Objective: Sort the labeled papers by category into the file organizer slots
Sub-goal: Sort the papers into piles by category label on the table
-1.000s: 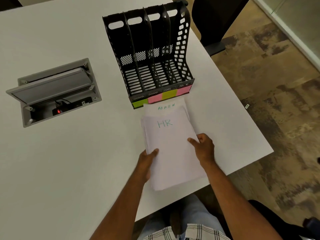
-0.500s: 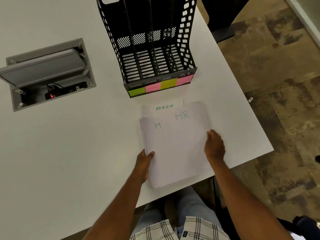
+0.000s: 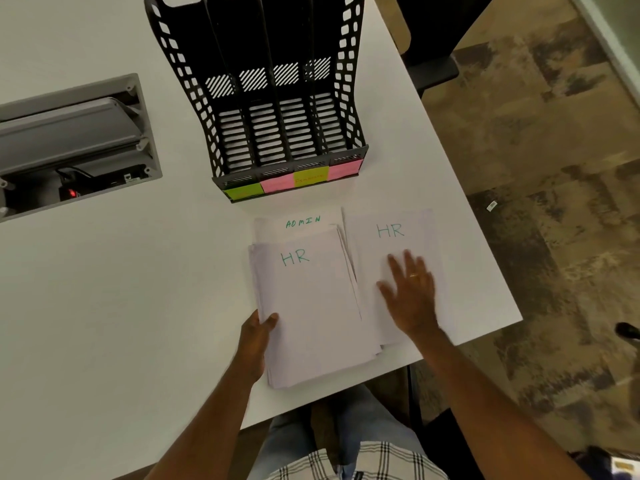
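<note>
The paper stack (image 3: 311, 313), topped "HR", lies at 6 o'clock of the file organizer (image 3: 277, 109) on the white surface (image 3: 121, 306). Left hand (image 3: 254, 344) pinches its edge; right hand (image 3: 410, 292), grip spread, presses a separate HR sheet (image 3: 391, 233) at 3 o'clock.

You're in an office: the white surface (image 3: 104, 306) has a recessed grey power and cable box (image 3: 74, 143) set into it, a black file organizer (image 3: 277, 98) with coloured sticky labels (image 3: 294, 180), papers marked HR and ADMIN (image 3: 311, 306), patterned carpet (image 3: 536, 168), and a dark chair (image 3: 433, 39) alongside.
</note>
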`<act>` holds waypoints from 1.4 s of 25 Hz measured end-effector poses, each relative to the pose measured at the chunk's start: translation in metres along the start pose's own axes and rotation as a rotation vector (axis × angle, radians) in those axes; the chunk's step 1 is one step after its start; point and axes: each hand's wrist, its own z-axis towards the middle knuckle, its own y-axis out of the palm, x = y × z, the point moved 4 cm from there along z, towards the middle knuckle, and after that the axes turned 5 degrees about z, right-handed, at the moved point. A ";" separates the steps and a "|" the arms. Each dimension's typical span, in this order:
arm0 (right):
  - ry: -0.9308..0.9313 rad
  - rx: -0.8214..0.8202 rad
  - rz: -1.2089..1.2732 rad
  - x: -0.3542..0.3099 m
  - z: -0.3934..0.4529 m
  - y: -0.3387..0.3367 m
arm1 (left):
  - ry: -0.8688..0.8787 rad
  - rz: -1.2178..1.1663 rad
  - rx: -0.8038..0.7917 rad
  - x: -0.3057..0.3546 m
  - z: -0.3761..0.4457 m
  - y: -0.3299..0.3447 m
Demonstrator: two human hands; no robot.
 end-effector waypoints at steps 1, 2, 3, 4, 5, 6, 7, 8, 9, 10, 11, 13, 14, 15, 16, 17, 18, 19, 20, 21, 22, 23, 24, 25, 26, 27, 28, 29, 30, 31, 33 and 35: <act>-0.043 -0.055 -0.028 0.001 -0.001 0.006 | 0.005 0.005 0.004 0.000 0.000 0.001; -0.053 -0.072 -0.041 0.007 0.000 0.008 | 0.010 0.011 0.004 0.001 0.000 0.001; -0.052 -0.070 -0.045 0.015 0.003 0.007 | 0.015 0.014 0.004 0.001 0.000 0.001; -0.052 -0.069 -0.051 0.025 0.007 0.005 | 0.017 0.013 0.007 0.001 0.000 0.001; -0.057 -0.078 -0.062 0.034 0.012 0.001 | 0.017 0.009 0.008 0.001 0.000 0.001; -0.068 -0.094 -0.074 0.043 0.018 -0.003 | 0.018 0.004 0.009 0.001 -0.001 0.001; -0.081 -0.110 -0.082 0.051 0.024 -0.007 | 0.019 -0.002 0.009 0.000 -0.001 0.002; -0.096 -0.119 -0.087 0.055 0.029 -0.012 | 0.021 -0.009 0.011 -0.001 -0.002 0.003; -0.100 -0.113 -0.078 0.055 0.032 -0.016 | 0.021 -0.019 0.013 -0.001 -0.003 0.004; -0.093 -0.084 -0.046 0.051 0.032 -0.019 | 0.016 -0.035 0.010 -0.002 -0.003 0.004; -0.086 -0.023 0.021 0.043 0.029 -0.022 | 0.007 -0.059 -0.001 -0.002 -0.003 0.005; -0.058 0.123 0.266 0.015 0.017 -0.024 | -0.022 -0.112 -0.036 -0.005 -0.004 0.007; -0.007 0.126 0.407 -0.002 0.009 -0.021 | -0.038 -0.131 -0.052 -0.005 -0.004 0.007; 0.051 0.057 0.507 -0.019 0.003 -0.014 | -0.050 -0.148 -0.063 -0.005 -0.005 0.007; 0.110 -0.066 0.558 -0.035 -0.002 -0.006 | -0.054 -0.161 -0.071 -0.004 -0.006 0.007; 0.164 -0.198 0.594 -0.047 -0.007 0.001 | -0.051 -0.173 -0.073 -0.003 -0.008 0.007; 0.215 -0.294 0.647 -0.055 -0.009 0.007 | -0.042 -0.181 -0.069 -0.002 -0.008 0.006; 0.265 -0.350 0.722 -0.059 -0.010 0.012 | -0.030 -0.184 -0.062 -0.001 -0.009 0.005; 0.294 -0.365 0.768 -0.059 -0.008 0.015 | -0.019 -0.179 -0.054 0.001 -0.009 0.005; 0.292 -0.352 0.767 -0.059 -0.005 0.016 | -0.012 -0.169 -0.050 0.002 -0.009 0.004; 0.287 -0.327 0.735 -0.058 -0.003 0.016 | -0.011 -0.159 -0.056 0.002 -0.010 0.004; 0.291 -0.288 0.708 -0.056 -0.001 0.016 | -0.018 -0.159 -0.076 0.003 -0.010 0.005; 0.298 -0.243 0.691 -0.054 0.001 0.014 | -0.028 -0.174 -0.109 0.003 -0.011 0.007; 0.298 -0.200 0.684 -0.053 0.003 0.013 | -0.040 -0.200 -0.148 0.002 -0.012 0.009; 0.290 -0.168 0.677 -0.052 0.004 0.012 | -0.052 -0.225 -0.180 0.001 -0.013 0.010; 0.279 -0.152 0.667 -0.051 0.005 0.012 | -0.066 -0.238 -0.197 -0.002 -0.013 0.011; 0.267 -0.147 0.655 -0.050 0.005 0.013 | -0.079 -0.239 -0.199 -0.005 -0.013 0.012; 0.253 -0.144 0.642 -0.050 0.004 0.013 | -0.088 -0.234 -0.192 -0.008 -0.013 0.012; 0.235 -0.136 0.629 -0.049 0.003 0.013 | -0.091 -0.225 -0.182 -0.010 -0.013 0.013; 0.211 -0.113 0.612 -0.048 0.001 0.013 | -0.088 -0.218 -0.172 -0.012 -0.012 0.013; 0.177 -0.007 0.563 -0.041 -0.004 0.008 | -0.076 -0.219 -0.165 -0.012 -0.011 0.013; 0.172 0.149 0.483 -0.029 -0.003 -0.004 | -0.070 -0.213 -0.144 -0.011 -0.010 0.012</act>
